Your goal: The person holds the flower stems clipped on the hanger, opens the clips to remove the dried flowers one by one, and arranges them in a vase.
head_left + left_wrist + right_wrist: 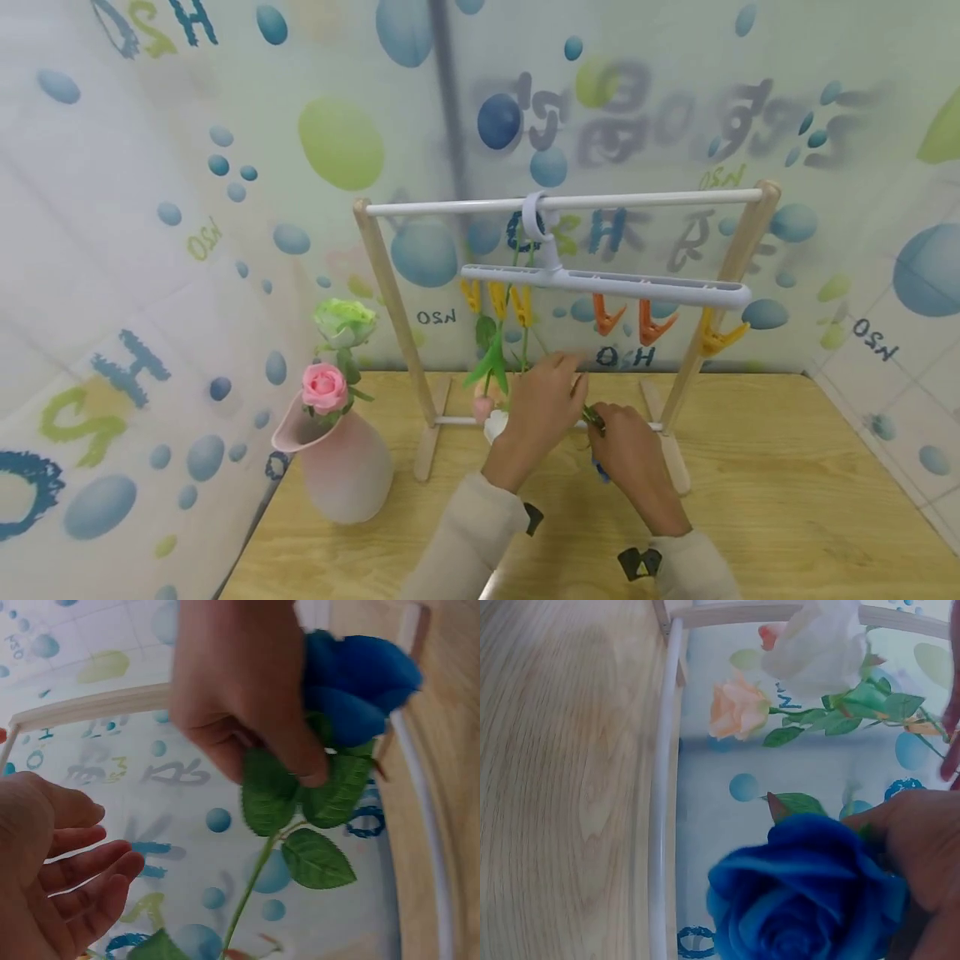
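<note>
The right hand (pixel 637 462) had its fingers pinched around the blue rose (pixel 806 892) just under the bloom, at the leaves, and in the left wrist view those fingertips (pixel 304 761) pressed right into the green foliage below the blue petals. The rose sat low, down by the bottom rail of the wooden rack (pixel 390 283), its stem (pixel 251 889) running away from the bloom and up toward the hanger. The left hand (pixel 540 408) was raised just beside the right one, and seen from its wrist its fingers (pixel 82 877) lay loosely curled and spread, gripping nothing that could be seen; whether it touched the stem could not be told.

Close by hung more flowers: a peach rose (pixel 739 709) and a white rose (pixel 817 645), heads down, their stems going up to the yellow clips (pixel 498 300) on the white peg hanger (pixel 607 283). Further along that hanger sat orange clips (pixel 630 321), holding nothing. The hanger hooked over the rack's white top bar (pixel 645 200).

Off to the left on the wooden table (pixel 787 500) stood a pink vase (pixel 345 467) with a pink rose (pixel 324 387) and a green rose (pixel 345 321) in it.
</note>
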`<action>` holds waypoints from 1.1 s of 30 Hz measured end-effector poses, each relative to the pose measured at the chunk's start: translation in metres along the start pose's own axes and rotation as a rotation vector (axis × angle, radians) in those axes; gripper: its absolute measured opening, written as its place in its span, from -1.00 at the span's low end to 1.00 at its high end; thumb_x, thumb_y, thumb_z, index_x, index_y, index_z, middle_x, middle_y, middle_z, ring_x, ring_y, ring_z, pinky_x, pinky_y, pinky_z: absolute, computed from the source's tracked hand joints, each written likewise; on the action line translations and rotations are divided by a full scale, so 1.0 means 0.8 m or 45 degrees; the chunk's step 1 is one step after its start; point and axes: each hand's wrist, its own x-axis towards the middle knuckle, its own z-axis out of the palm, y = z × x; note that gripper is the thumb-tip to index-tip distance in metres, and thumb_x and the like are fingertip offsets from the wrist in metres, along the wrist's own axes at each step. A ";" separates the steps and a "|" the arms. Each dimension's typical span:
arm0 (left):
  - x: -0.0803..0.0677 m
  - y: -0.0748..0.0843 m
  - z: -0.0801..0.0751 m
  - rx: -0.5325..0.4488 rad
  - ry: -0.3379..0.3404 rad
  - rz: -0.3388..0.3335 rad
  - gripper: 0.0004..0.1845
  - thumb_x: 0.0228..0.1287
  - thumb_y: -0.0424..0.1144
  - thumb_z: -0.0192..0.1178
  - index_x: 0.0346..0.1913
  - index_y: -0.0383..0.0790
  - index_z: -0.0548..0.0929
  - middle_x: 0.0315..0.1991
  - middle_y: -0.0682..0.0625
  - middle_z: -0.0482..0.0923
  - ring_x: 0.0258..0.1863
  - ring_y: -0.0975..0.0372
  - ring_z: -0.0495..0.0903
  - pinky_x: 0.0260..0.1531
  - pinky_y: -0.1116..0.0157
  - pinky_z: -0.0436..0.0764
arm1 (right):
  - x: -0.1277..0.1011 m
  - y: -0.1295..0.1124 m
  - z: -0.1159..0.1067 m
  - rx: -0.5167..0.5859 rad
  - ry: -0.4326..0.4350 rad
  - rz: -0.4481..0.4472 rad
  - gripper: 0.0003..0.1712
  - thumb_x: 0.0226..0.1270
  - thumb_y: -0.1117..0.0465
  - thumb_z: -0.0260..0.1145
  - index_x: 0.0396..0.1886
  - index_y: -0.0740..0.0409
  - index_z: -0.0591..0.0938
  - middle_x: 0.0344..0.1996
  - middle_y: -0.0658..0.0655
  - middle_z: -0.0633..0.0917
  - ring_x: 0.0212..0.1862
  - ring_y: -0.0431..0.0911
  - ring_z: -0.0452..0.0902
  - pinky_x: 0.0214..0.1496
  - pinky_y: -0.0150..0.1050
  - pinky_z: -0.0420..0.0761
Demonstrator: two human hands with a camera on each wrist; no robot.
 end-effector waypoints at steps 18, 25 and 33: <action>-0.054 -0.021 0.057 0.397 -0.517 0.081 -0.71 0.31 -0.20 0.29 0.07 0.03 0.69 0.07 0.10 0.65 0.12 0.19 0.56 0.07 0.16 0.58 | -0.002 -0.002 -0.004 -0.327 0.126 -0.135 -0.86 0.11 0.42 0.36 -0.35 0.16 0.75 -0.56 0.08 0.64 -0.51 0.02 0.48 -0.50 -0.06 0.52; -0.060 -0.027 0.053 0.395 -0.493 0.045 -0.76 0.30 -0.21 0.31 0.01 0.00 0.70 -0.04 0.09 0.69 0.02 0.19 0.61 -0.04 0.19 0.62 | 0.000 -0.004 -0.002 -0.361 0.127 -0.158 -0.81 0.17 0.43 0.34 -0.28 0.13 0.78 -0.47 0.10 0.70 -0.44 0.05 0.50 -0.47 -0.09 0.43; -0.061 -0.027 0.054 0.451 -0.434 0.062 -0.79 0.24 -0.23 0.36 -0.07 -0.03 0.73 -0.21 0.08 0.67 -0.19 0.22 0.64 -0.25 0.30 0.60 | 0.002 -0.001 0.000 -0.423 0.175 -0.210 -0.82 0.14 0.41 0.42 -0.30 0.10 0.78 -0.40 0.10 0.72 -0.28 0.11 0.53 -0.31 -0.01 0.44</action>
